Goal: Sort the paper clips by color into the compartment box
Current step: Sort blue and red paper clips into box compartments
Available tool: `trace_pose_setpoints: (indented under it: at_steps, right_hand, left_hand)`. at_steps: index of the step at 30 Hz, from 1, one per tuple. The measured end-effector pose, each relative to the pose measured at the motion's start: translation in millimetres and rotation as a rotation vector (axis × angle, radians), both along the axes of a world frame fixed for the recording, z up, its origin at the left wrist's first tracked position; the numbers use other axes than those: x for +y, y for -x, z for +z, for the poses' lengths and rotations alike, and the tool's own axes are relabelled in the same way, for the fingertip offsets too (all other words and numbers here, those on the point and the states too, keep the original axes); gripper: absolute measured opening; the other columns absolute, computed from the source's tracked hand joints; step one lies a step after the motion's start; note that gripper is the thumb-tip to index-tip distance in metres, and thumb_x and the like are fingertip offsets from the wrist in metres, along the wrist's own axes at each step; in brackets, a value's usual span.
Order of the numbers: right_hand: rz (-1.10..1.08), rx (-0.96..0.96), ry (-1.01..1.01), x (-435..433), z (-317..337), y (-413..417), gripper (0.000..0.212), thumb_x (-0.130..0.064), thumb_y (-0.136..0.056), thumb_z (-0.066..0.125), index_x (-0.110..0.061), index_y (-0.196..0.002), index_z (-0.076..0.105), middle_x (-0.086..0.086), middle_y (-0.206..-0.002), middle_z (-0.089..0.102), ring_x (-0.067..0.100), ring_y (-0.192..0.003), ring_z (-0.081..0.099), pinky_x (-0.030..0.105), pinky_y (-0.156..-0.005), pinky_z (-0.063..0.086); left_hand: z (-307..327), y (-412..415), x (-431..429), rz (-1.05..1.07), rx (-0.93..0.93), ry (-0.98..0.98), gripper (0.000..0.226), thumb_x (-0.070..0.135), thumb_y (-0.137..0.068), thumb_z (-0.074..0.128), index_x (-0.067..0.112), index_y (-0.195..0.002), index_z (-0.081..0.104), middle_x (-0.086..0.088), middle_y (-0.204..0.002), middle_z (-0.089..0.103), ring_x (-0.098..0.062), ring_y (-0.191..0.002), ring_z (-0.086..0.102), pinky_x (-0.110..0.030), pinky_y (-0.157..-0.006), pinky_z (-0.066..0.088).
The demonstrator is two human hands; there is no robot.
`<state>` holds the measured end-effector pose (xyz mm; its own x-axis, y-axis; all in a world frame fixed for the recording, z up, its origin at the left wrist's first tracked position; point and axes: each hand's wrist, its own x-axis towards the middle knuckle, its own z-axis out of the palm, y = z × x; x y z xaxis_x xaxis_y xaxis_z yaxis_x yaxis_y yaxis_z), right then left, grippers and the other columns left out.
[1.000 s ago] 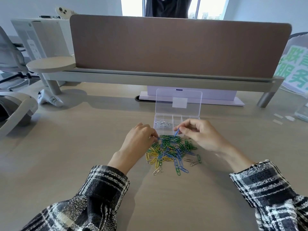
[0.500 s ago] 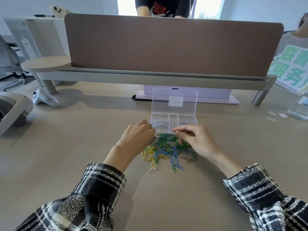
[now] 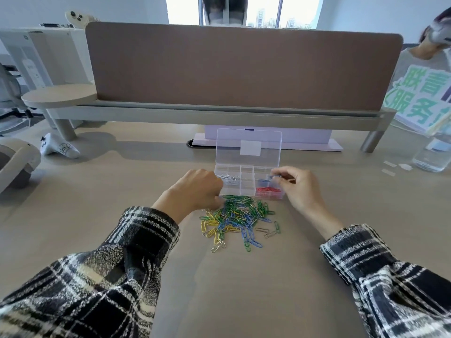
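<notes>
A pile of green, blue, yellow and silver paper clips [image 3: 238,217] lies on the desk in front of me. Just behind it stands the clear compartment box [image 3: 247,189] with its lid [image 3: 249,147] raised. Silver clips [image 3: 229,178] fill its far left compartment, blue clips [image 3: 263,182] lie in a right one, red clips [image 3: 268,191] in the near right one. My right hand [image 3: 296,189] pinches a blue clip [image 3: 275,177] over the right side of the box. My left hand [image 3: 192,192] rests at the pile's left edge with curled fingers; what they hold is hidden.
A brown divider panel [image 3: 244,67] on a raised shelf runs along the back of the desk. A white controller [image 3: 59,148] lies at far left, a clear container [image 3: 432,157] at far right. Small white scraps [image 3: 390,167] lie near it. A person stands at upper right.
My right hand lifted from the pile's top edge and moved back and right over the box with a blue clip. The left hand stayed at the pile. The red clips came into view.
</notes>
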<state>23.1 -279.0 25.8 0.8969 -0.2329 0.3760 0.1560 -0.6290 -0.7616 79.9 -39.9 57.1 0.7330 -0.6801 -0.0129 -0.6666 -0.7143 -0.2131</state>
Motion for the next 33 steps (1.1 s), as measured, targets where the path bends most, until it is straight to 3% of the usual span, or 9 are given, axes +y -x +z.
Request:
trace_pose_setpoints:
  at_steps: [3, 9, 16, 21, 26, 33]
  right_hand:
    - [0.021, 0.025, 0.098, -2, 0, -17, 0.018, -0.009, -0.088, 0.068, -0.012, -0.105, 0.073, -0.005, -0.094, 0.07, -0.002, -0.079, 0.06, 0.004, -0.068, 0.043]
    - [-0.044, -0.022, 0.154, -12, -3, -21, 0.021, -0.013, -0.091, 0.062, -0.015, -0.109, 0.071, -0.005, -0.101, 0.067, 0.008, -0.088, 0.058, 0.007, -0.068, 0.037]
    - [-0.045, -0.097, 0.099, -26, -12, 8, 0.021, -0.011, -0.09, 0.06, -0.024, -0.102, 0.072, -0.014, -0.095, 0.065, 0.007, -0.088, 0.058, 0.005, -0.077, 0.038]
    - [-0.091, -0.092, 0.088, -33, -9, 18, 0.023, -0.003, -0.091, 0.059, -0.02, -0.097, 0.074, -0.012, -0.094, 0.068, -0.005, -0.083, 0.056, 0.003, -0.069, 0.035]
    - [-0.056, -0.094, 0.048, -28, -7, 22, 0.023, -0.002, -0.091, 0.059, -0.017, -0.095, 0.074, -0.008, -0.094, 0.068, -0.01, -0.073, 0.054, 0.004, -0.063, 0.035]
    - [0.253, 0.071, 0.093, 8, 1, 13, 0.007, -0.017, -0.086, 0.072, -0.02, -0.091, 0.075, -0.019, -0.078, 0.063, -0.005, -0.069, 0.054, 0.009, -0.062, 0.038]
  left_hand:
    - [1, -8, 4, 0.041, 0.061, 0.117, 0.023, 0.027, -0.08, 0.053, 0.011, -0.082, 0.069, -0.003, -0.083, 0.068, -0.021, -0.073, 0.065, -0.032, -0.058, 0.053]
    - [18, -19, -26, 0.042, 0.108, 0.448, 0.016, 0.028, -0.08, 0.062, 0.015, -0.087, 0.07, 0.001, -0.087, 0.069, -0.02, -0.076, 0.064, -0.036, -0.072, 0.057]
    - [11, -34, -94, -0.072, 0.04, 0.388, 0.015, 0.028, -0.084, 0.056, 0.016, -0.088, 0.065, 0.002, -0.092, 0.067, -0.022, -0.08, 0.061, -0.03, -0.064, 0.044]
    - [0, -39, -104, -0.137, 0.101, 0.351, 0.014, 0.027, -0.089, 0.056, 0.021, -0.092, 0.067, 0.007, -0.1, 0.067, -0.017, -0.089, 0.062, -0.034, -0.076, 0.052]
    - [2, -39, -88, -0.098, 0.147, 0.482, 0.02, 0.024, -0.094, 0.05, 0.028, -0.105, 0.067, 0.011, -0.109, 0.066, -0.013, -0.097, 0.06, -0.033, -0.079, 0.05]
    - [3, -11, -32, -0.032, 0.191, 0.638, 0.016, 0.023, -0.09, 0.059, 0.034, -0.1, 0.066, 0.023, -0.091, 0.06, 0.006, -0.072, 0.05, -0.022, -0.064, 0.039]
